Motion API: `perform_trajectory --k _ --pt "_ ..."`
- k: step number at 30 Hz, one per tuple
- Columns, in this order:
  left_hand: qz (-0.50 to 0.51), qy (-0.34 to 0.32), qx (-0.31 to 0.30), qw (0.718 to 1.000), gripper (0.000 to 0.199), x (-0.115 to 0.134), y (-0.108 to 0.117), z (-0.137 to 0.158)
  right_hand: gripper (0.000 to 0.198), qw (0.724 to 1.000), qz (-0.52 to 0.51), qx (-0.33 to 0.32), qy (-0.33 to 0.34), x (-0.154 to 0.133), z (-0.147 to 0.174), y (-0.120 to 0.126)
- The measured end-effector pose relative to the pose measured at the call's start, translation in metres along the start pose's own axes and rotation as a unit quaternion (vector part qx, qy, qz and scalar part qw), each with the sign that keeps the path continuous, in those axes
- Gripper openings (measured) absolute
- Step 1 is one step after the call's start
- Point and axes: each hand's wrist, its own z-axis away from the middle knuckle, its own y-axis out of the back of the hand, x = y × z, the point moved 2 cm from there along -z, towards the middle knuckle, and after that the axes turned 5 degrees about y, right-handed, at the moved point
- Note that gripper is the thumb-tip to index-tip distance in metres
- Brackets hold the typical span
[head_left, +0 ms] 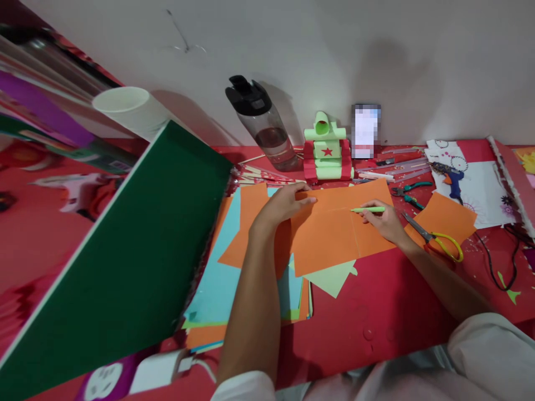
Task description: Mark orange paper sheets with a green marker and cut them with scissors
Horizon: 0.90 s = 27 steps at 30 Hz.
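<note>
My left hand (286, 203) rests on a large creased sheet of orange paper (324, 239), its thumb and fingers stretched out near the sheet's upper left. In my right hand (381, 221) is a light green pen (374, 209), its tip meeting the paper near a fold line. Under the sheet's left side lies a stack of coloured paper with a light blue sheet (215, 287) on top. A pale green piece of paper (333, 277) pokes out below the orange sheet. Scissors with yellow handles (443, 243) lie right of my right hand, partly on another orange piece (453, 214).
A green board (137, 245) leans at the left. Along the wall stand a water bottle (271, 131), a green and red paper model (328, 150) and a phone (365, 131). Pliers (412, 189) and a blue glue gun (453, 181) lie at the right.
</note>
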Motion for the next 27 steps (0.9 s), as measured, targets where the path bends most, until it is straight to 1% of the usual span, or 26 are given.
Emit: perform_trajectory --k 8,14,18,23,27 --pt "-0.003 -0.001 0.002 1.000 0.037 -0.0036 -0.0004 -0.0012 0.023 1.000 0.013 -0.001 -0.010 0.0020 0.0007 0.0009" --pt "-0.001 0.004 0.007 1.000 0.039 -0.0015 -0.0004 -0.0011 0.023 1.000 0.008 -0.004 -0.009 0.0022 0.0010 0.0013" --pt "-0.004 0.007 0.003 1.000 0.038 -0.0022 -0.0004 -0.0012 0.026 1.000 0.018 -0.002 0.000 0.0024 0.0003 0.0012" --pt "-0.007 -0.006 0.006 1.000 0.039 -0.0061 -0.0009 -0.0030 0.029 1.000 0.024 -0.009 0.001 0.0031 -0.0011 0.0007" --pt "-0.010 -0.007 0.008 1.000 0.040 -0.0045 -0.0006 -0.0022 0.032 1.000 0.027 -0.009 0.005 0.0034 -0.0016 0.0003"
